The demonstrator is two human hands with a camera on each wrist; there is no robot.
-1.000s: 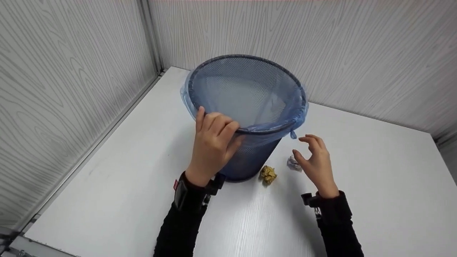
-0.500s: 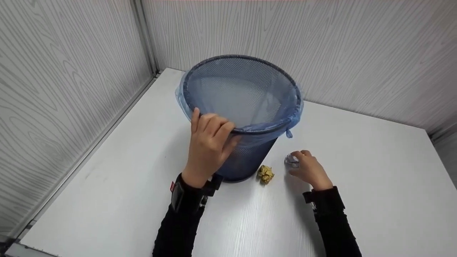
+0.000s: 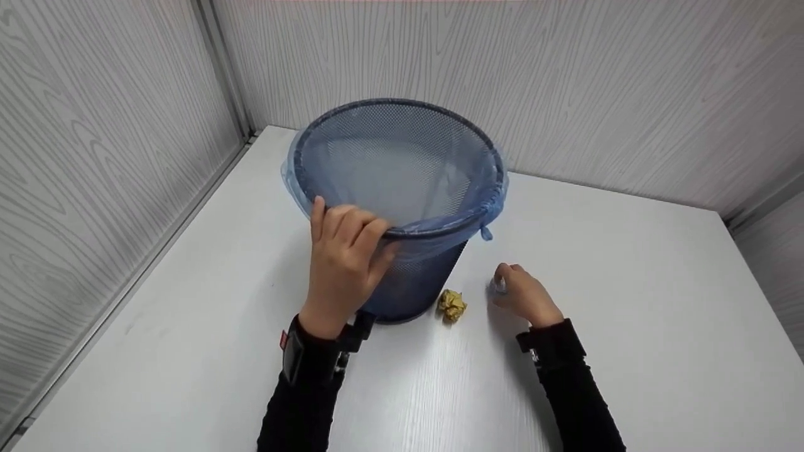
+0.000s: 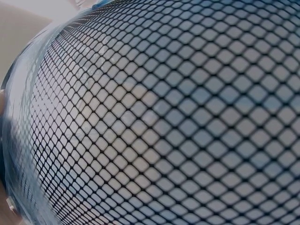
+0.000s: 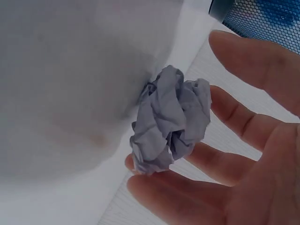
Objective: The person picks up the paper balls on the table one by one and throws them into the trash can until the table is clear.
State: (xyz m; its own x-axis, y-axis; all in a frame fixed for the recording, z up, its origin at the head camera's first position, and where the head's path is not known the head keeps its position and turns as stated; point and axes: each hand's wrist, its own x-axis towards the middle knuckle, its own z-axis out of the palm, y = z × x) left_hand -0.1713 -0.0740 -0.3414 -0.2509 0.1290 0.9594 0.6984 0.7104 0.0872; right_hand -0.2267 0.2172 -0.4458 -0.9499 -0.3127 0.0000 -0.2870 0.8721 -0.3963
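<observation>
A dark mesh waste bin [image 3: 411, 285] with a blue plastic liner [image 3: 440, 226] over its rim leans on its base on the table. My left hand [image 3: 339, 267] grips the near rim, fingers over the edge and thumb outside. Close mesh [image 4: 187, 103] fills the left wrist view. Right of the bin, my right hand [image 3: 527, 298] has its fingers curled round a crumpled greyish-white paper ball [image 5: 171, 119]. In the right wrist view the thumb stands a little apart from that ball. Beside the bin's base lies a yellow crumpled paper ball [image 3: 452, 306].
The white table [image 3: 628, 301] extends to both sides of the bin. Wood-grain panels [image 3: 597, 94] stand behind and at the left. A small knot of liner [image 3: 486, 233] hangs from the rim's right side.
My right hand has come down from above onto the white paper ball and curled round it. The left hand keeps its grip on the rim. The whole head view has shifted.
</observation>
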